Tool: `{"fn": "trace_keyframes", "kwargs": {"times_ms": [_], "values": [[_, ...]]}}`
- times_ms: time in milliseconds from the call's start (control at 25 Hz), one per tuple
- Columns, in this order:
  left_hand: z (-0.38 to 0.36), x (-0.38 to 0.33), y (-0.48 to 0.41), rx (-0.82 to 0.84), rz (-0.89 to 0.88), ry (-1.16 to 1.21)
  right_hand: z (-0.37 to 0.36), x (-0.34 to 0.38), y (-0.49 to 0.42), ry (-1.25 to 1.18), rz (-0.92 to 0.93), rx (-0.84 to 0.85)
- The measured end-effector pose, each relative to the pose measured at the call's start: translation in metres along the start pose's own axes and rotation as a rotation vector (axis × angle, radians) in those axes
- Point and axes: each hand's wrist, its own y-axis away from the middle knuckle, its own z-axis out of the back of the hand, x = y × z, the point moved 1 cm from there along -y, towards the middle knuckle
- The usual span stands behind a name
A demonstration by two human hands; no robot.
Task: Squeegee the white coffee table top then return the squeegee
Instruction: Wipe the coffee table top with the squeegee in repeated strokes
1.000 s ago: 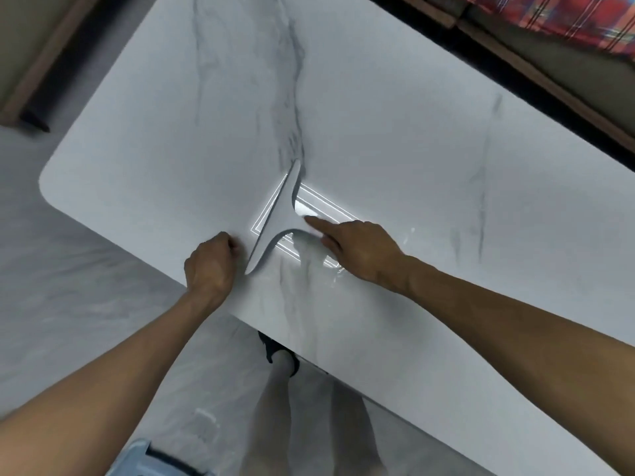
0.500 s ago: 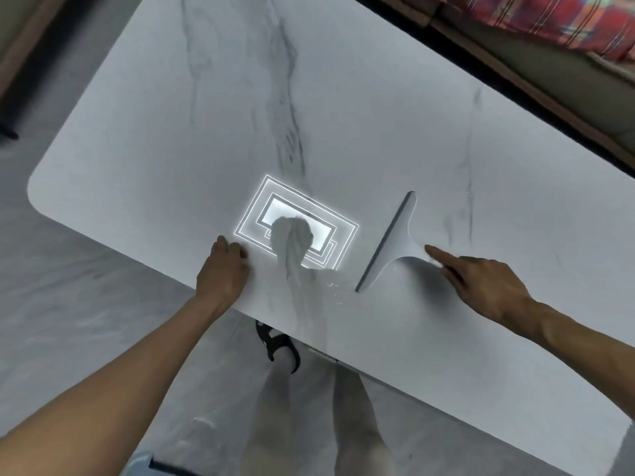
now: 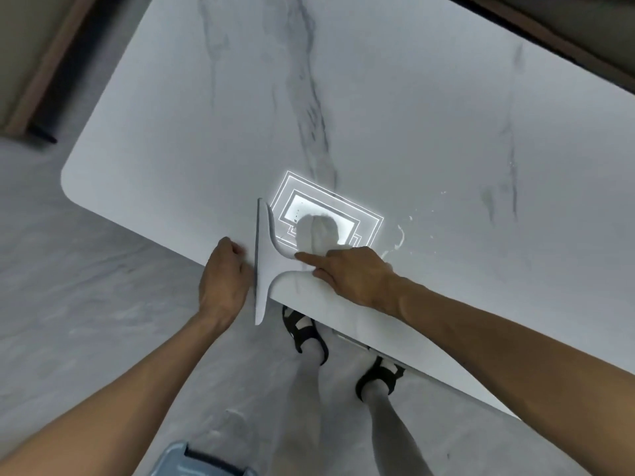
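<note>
Fingers (image 3: 305, 257) of the right hand (image 3: 354, 274) wrap the handle of the one white squeegee (image 3: 265, 269), with the index finger laid straight along it. Its blade runs from 12 to 6 o'clock across the near rim of the single white coffee table (image 3: 412, 115), and the lower end hangs past the edge. At the blade's 9 o'clock the left hand (image 3: 225, 283) sits against the rim, fingers curled, nothing visible in them. Grey veins cross the glossy top. One rectangular light reflection (image 3: 330, 207) shines at the squeegee's 1 o'clock, and water droplets (image 3: 400, 237) lie at its 3 o'clock. Two black sandals (image 3: 304, 333) stand on the grey veined floor (image 3: 68, 304). Wooden trim (image 3: 37, 73) shows at 10 o'clock.
</note>
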Motion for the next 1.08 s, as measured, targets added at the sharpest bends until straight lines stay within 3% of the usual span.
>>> {"fn": "trace_keyframes", "kwargs": {"times_ms": [120, 440, 600, 800, 920, 1080], "values": [[-0.018, -0.016, 0.018, 0.076, -0.132, -0.073, 0.002, -0.052, 0.051, -0.018, -0.104, -0.065], [-0.054, -0.060, 0.055, 0.167, -0.112, -0.145, -0.001, -0.148, 0.206, 0.083, -0.416, -0.164], [-0.062, -0.058, 0.075, 0.108, -0.079, -0.102, -0.011, -0.116, 0.186, 0.050, -0.242, -0.172], [-0.072, -0.046, 0.102, -0.020, 0.029, -0.103, -0.051, -0.043, 0.123, 0.028, 0.046, -0.025], [-0.082, -0.053, 0.120, -0.027, 0.043, -0.084, -0.060, -0.061, 0.133, 0.061, 0.061, -0.039], [-0.111, -0.079, 0.135, 0.094, 0.003, -0.007, -0.044, -0.141, 0.194, 0.120, -0.062, -0.090]]}}
